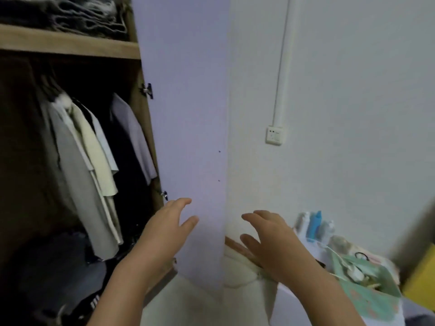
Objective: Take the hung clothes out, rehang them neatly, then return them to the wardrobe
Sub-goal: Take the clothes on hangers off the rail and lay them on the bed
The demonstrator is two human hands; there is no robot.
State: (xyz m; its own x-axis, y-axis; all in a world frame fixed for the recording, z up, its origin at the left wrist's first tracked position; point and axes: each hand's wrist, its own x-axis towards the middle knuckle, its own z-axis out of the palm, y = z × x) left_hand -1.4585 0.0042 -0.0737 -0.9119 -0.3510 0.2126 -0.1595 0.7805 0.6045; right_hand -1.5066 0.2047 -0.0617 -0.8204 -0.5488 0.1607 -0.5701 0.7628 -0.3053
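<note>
**Both hands raised at the open wardrobe door**

The wardrobe door (186, 128) stands open, edge toward the camera. The left hand (164, 234) and the right hand (273, 241) are lifted on either side of its lower part, fingers (188, 223) relaxed and spread, holding nothing. Inside the wardrobe (70, 47), hung clothes (89, 165) crowd together in grey, cream and dark tones, under a shelf of folded dark fabric (77, 16). A cream garment (207, 300) lies below the hands. To the right, bottles (314, 225) stand against the white wall (353, 90), near a wall switch (274, 135).
</note>
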